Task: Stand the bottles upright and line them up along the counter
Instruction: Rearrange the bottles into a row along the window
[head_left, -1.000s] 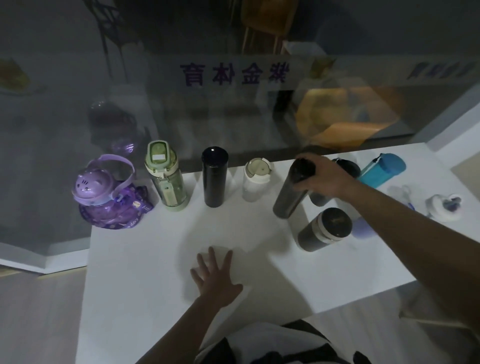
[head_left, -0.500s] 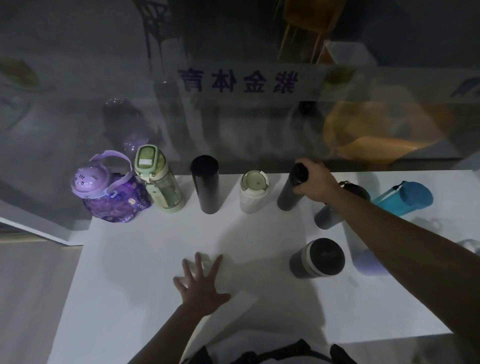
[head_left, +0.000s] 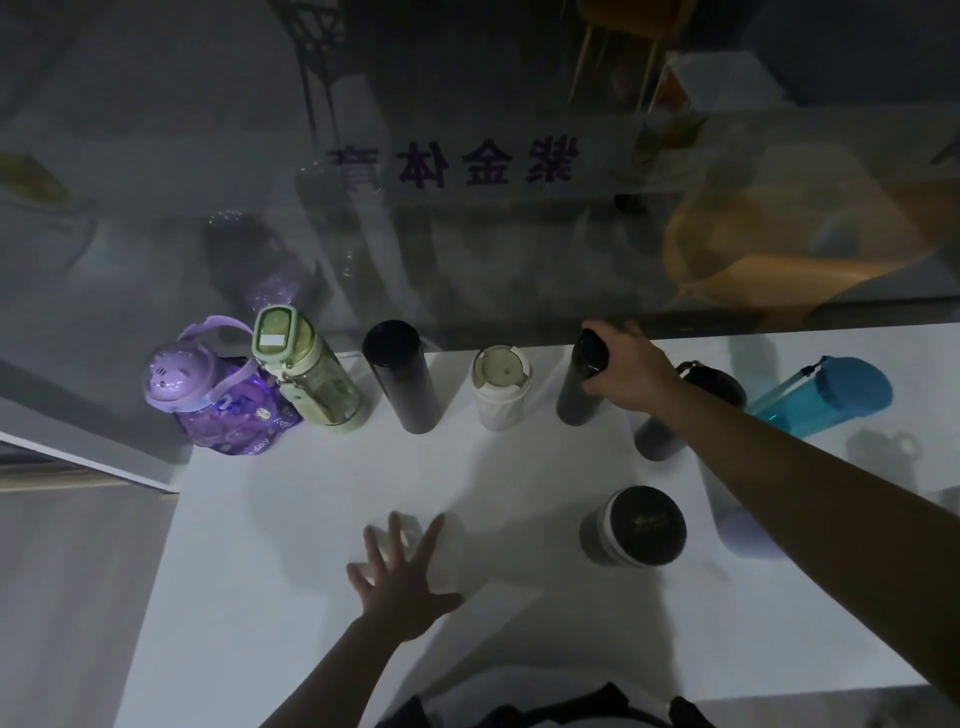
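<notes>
A row of upright bottles runs along the back of the white counter (head_left: 291, 545): a purple bottle (head_left: 208, 400), a green bottle (head_left: 311, 379), a black flask (head_left: 402, 376) and a white tumbler (head_left: 500, 387). My right hand (head_left: 626, 366) grips the top of a slim dark flask (head_left: 577, 387), which stands at the right end of that row. Behind my forearm stands a grey bottle (head_left: 670, 431), partly hidden. A blue bottle (head_left: 826, 397) is further right. A squat dark-lidded cup (head_left: 634, 527) stands nearer me. My left hand (head_left: 402, 571) rests flat on the counter with fingers spread.
A glass pane with dark lettering (head_left: 452, 161) rises right behind the bottle row. A pale lavender bottle (head_left: 737, 519) lies partly under my right forearm. The counter's left edge (head_left: 171, 519) drops to the floor.
My right hand carried the slim dark flask back from a tilt to upright at the row's right end. The camera view shifted downward. My left hand stayed flat on the counter.
</notes>
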